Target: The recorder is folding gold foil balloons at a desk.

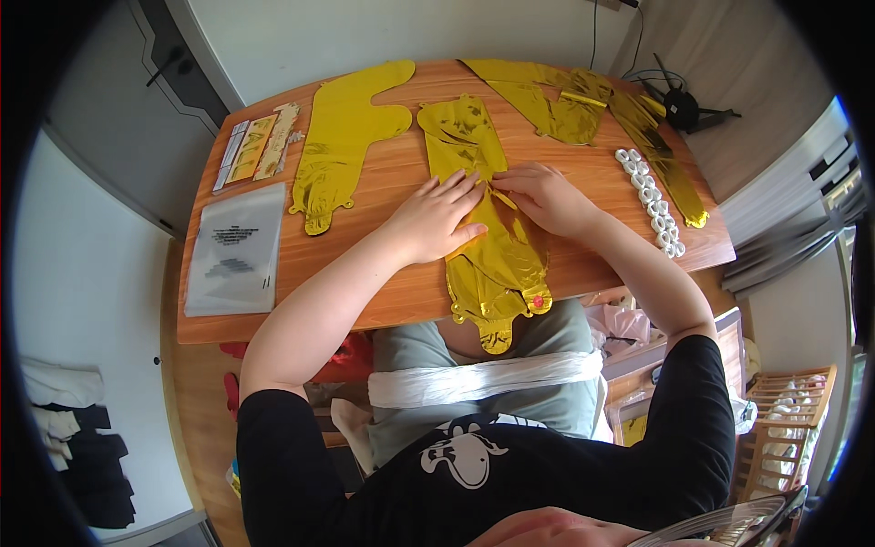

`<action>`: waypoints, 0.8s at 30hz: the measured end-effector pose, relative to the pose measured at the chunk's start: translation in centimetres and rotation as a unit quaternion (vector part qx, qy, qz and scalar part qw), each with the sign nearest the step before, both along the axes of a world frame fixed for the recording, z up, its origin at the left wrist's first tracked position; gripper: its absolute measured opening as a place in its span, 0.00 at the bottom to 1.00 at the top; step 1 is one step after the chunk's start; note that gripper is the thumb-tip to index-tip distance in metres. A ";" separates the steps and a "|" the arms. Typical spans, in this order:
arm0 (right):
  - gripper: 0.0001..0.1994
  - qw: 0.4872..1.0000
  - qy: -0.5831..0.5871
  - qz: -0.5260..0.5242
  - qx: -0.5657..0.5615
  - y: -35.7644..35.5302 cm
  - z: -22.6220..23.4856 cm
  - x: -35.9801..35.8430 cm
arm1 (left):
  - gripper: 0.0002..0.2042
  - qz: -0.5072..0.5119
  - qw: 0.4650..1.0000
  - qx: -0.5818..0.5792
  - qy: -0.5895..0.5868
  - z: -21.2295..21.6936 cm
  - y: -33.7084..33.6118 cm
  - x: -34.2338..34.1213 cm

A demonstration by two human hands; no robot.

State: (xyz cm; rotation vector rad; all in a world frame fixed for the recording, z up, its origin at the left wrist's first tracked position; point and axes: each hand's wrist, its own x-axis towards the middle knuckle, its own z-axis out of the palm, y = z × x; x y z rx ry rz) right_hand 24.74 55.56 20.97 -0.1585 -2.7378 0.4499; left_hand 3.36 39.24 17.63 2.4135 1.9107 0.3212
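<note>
A flat, uninflated gold foil balloon [497, 251] lies lengthwise in front of me, its near end hanging past the table's edge over my lap. Creases run across its middle, and a small red spot marks its lower right corner. My left hand [440, 217] rests flat on it with the fingers stretched out. At the balloon's right edge, my right hand [545, 196] has its fingers closed on a fold of the foil; the fingertips are partly hidden.
Another flat gold balloon [351, 128] lies left, with more gold foil [538, 96] at the back right. White ribbon rolls [652, 202] line the right side. Clear plastic bags [234, 251] and flat packets [251, 153] sit left. A black router [682, 108] stands at the far right corner.
</note>
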 end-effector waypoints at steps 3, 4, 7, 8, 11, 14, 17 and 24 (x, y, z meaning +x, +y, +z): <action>0.14 1.000 0.008 0.006 0.005 0.0 -0.1 0.3 | 0.42 -0.002 1.000 0.006 0.006 -0.1 0.0 0.1; 0.14 1.000 0.005 0.005 0.004 0.1 -0.1 0.4 | 0.42 -0.003 1.000 0.005 0.003 -0.2 0.0 0.1; 0.16 1.000 0.005 0.010 0.000 0.0 0.1 0.9 | 0.44 -0.003 1.000 0.002 0.013 0.0 0.1 0.2; 0.17 0.999 -0.003 -0.011 -0.035 -0.5 0.6 1.0 | 0.44 0.002 1.000 -0.001 0.016 0.0 0.1 0.0; 0.19 0.992 -0.027 -0.014 -0.123 -1.8 1.4 2.2 | 0.44 0.007 1.000 -0.008 0.017 0.0 -0.1 -0.1; 0.19 0.972 -0.034 0.022 -0.233 -2.9 1.5 3.7 | 0.45 0.007 1.000 -0.009 0.020 0.0 -0.1 -0.2; 0.20 0.937 -0.032 0.024 -0.348 -3.0 1.2 5.3 | 0.47 0.004 1.000 -0.008 0.027 -0.1 0.0 -0.1; 0.20 0.995 -0.060 0.055 -0.065 -3.9 1.8 7.2 | 0.50 0.003 1.000 -0.006 0.030 -0.3 0.1 -0.2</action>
